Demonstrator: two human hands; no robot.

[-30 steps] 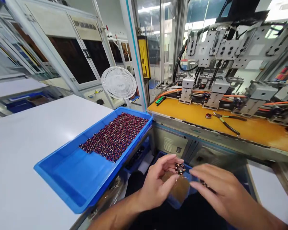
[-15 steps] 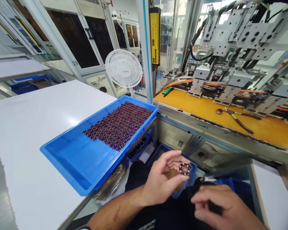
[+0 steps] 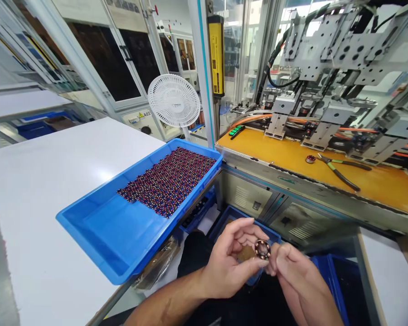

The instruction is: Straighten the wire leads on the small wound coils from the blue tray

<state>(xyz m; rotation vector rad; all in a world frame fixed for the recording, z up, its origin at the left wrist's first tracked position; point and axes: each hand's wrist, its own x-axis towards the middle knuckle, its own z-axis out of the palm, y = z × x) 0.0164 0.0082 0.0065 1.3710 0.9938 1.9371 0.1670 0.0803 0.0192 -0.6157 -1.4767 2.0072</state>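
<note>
My left hand (image 3: 229, 258) pinches a small round copper-wound motor stator (image 3: 262, 249) between thumb and fingers, its open ring facing me. Close against the stator's right edge is my right hand (image 3: 290, 267), fingers pressed together. Whatever sits between those right fingertips is hidden. Both hands are above my lap. To the left, a blue tray (image 3: 98, 244) carries a packed layer of many similar small stators (image 3: 172, 179) in red, blue and copper tones.
The tray rests on a white table (image 3: 47, 181). On the yellow machine bench (image 3: 258, 147) lie pliers (image 3: 340, 172) and a single stator (image 3: 310, 159). A white fan (image 3: 174, 100) stands behind the tray. Below my hands is a blue bin (image 3: 224, 222).
My right hand has moved up and left to the stator's edge, its fingers closing together. The wire loop seen at the stator's right side no longer shows. My left hand has dipped slightly.
</note>
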